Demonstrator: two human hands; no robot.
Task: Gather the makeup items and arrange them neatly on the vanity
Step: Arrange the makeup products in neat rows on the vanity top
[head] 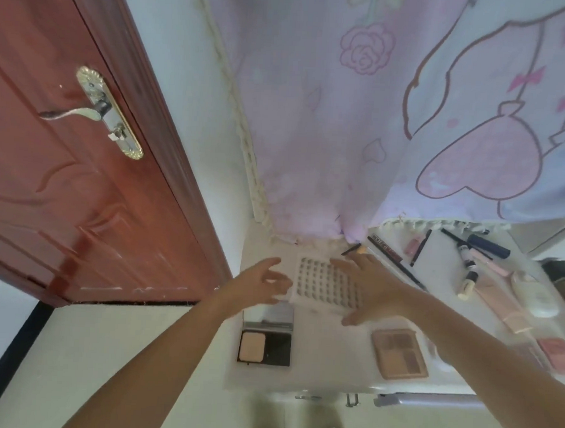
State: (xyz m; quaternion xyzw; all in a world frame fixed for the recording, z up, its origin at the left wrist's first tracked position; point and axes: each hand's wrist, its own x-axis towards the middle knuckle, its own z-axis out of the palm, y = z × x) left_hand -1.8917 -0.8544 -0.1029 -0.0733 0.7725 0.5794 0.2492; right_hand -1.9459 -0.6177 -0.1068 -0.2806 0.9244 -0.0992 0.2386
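Overhead, both hands, left (pixel 264 283) and right (pixel 373 289), spread above the lash tray (pixel 326 286); compact (pixel 265 345) and palette (pixel 400 354) lie near.

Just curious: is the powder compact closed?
No, the compact lies open near the vanity front edge, its mirror lid up and its powder pan showing.

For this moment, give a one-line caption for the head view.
Both hands, left and right, reach for the white lash tray on the vanity.

— Where's the lash tray (pixel 328 286)?
— Centre of the vanity (pixel 332 357), both hands flanking it.
— Around it?
— Open compact (pixel 265 339) at 7 o'clock, palette (pixel 400 354) at 5 o'clock, pencils (pixel 399 261) and tubes (pixel 467 276) at 2 o'clock.
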